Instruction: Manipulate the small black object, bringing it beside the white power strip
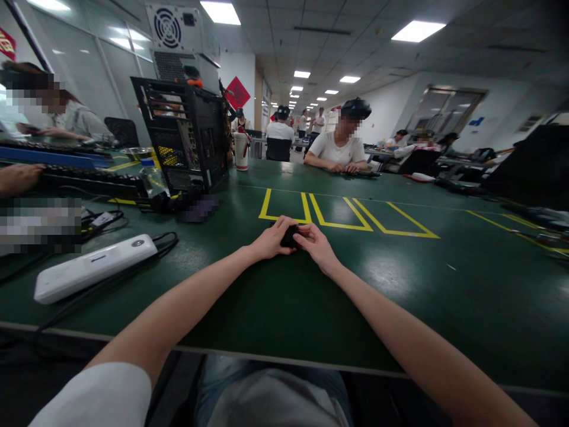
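Both of my hands meet near the middle of the green table, around a small dark object (290,236). It looks black and rounded, and its kind does not show because fingers cover much of it. My left hand (272,239) wraps it from the left, fingers over its far side and thumb along the near side. From the right, my right hand (317,244) pinches at its edge with bent fingers. Just beyond my hands, yellow tape outlines (347,225) mark the green tabletop (284,302).
A white power strip (95,267) with black cables lies at left. Behind it stand a water bottle (153,178), an open black computer case (182,133) and a paper cup (241,152). Across the table sits a person (340,145); another person's hand (20,179) reaches in at far left.
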`<state>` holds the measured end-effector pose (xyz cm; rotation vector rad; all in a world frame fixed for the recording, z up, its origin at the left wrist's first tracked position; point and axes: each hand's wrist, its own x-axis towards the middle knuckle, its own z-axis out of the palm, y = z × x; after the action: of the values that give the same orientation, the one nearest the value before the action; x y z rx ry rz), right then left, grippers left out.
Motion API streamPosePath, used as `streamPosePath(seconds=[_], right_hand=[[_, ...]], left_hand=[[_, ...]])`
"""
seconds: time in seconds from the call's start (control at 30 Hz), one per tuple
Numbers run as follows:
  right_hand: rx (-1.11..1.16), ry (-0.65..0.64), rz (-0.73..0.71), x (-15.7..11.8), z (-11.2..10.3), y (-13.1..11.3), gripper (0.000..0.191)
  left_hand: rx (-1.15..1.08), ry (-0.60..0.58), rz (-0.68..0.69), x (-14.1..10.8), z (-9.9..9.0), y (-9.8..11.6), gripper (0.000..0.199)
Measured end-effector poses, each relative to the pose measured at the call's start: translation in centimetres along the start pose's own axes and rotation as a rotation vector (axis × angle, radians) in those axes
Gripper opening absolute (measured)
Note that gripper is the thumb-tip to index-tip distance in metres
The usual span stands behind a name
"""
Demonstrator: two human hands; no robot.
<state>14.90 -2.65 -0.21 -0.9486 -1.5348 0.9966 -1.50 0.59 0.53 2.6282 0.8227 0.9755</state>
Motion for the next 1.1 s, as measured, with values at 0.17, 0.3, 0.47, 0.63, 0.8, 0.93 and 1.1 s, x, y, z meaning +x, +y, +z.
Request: streamPosePath(seconds=[0.17,0.3,0.47,0.63,0.8,0.93,1.1], right_hand=[[0.003,-0.014,0.087,0.1,-0.4,0.2,0.035],[0.031,-0.071,0.055,-0.4,-0.9,-0.2,0.033],[0.057,-0.060,0.014,-0.7,-0.8,-0.5,0.032],[0.007,0.028,0.047,-0.4,-0.7,-0.3,0.030],[-0.017,-0.052,0.035,-0.5,-0.9,-0.5,0.032],[-0.032,-0.072,-0.067,-0.8,-0.9,-0.7,0.030],[-0.046,0.011,-0.041,-0.5,-0.9,-0.6,0.025]], left_hand=[[0.010,-0.002,-0.027,0.0,0.3,0.4,0.064],[-0.013,0.005,-0.012,0.0,0.5,0.7,0.064],[-0.031,0.002,-0.001,0.1,0.6,0.7,0.062],[-0.019,0.004,0.009,0.1,0.5,0.6,0.063],[-0.012,-0.004,0.012,0.1,0.5,0.5,0.063],[-0.015,0.000,0.018,0.0,0.5,0.5,0.062],[-0.020,0.009,0.010,0.1,0.5,0.5,0.063]])
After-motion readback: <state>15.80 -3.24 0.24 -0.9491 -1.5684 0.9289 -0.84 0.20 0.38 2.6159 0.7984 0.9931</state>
